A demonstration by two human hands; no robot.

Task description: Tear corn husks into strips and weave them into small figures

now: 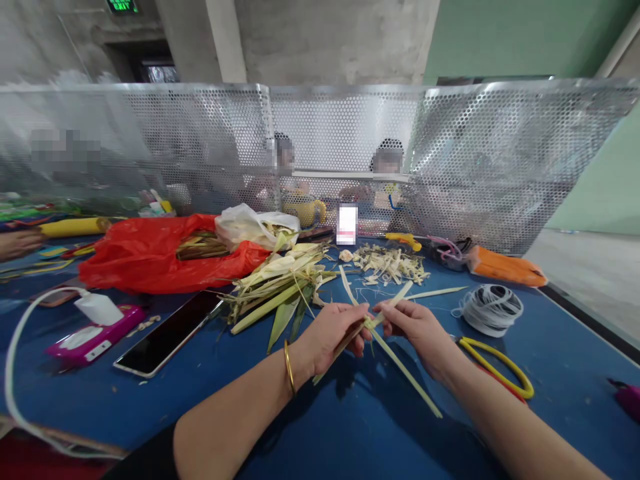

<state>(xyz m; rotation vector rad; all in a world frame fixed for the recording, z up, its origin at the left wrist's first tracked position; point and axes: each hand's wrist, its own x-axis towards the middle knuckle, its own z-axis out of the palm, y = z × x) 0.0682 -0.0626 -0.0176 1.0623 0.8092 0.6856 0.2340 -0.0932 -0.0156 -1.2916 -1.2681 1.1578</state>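
Observation:
Both of my hands meet over the table around a small knot of pale, flat leaf strips point(404, 371). The strips cross at the knot, and long ends stick out several ways. My left hand point(333, 333), with a gold bangle point(289, 368) at the wrist, is closed on the strips from the left. A browner strip runs under its palm. From the right, my right hand point(413, 330) pinches one strip close to the knot. Some fingertips hide behind the strips. Just beyond lies a heap of leaves and husks point(280, 290).
Across the blue table point(310, 433) stand a phone point(170, 333), a purple power strip point(95, 337), a red plastic bag point(150, 253), a string spool point(493, 309), yellow-handled scissors point(500, 363), leaf scraps point(390, 263) and an orange pouch point(507, 265). People sit behind a perforated metal screen point(345, 127). Another person's hand point(20, 245) is far left.

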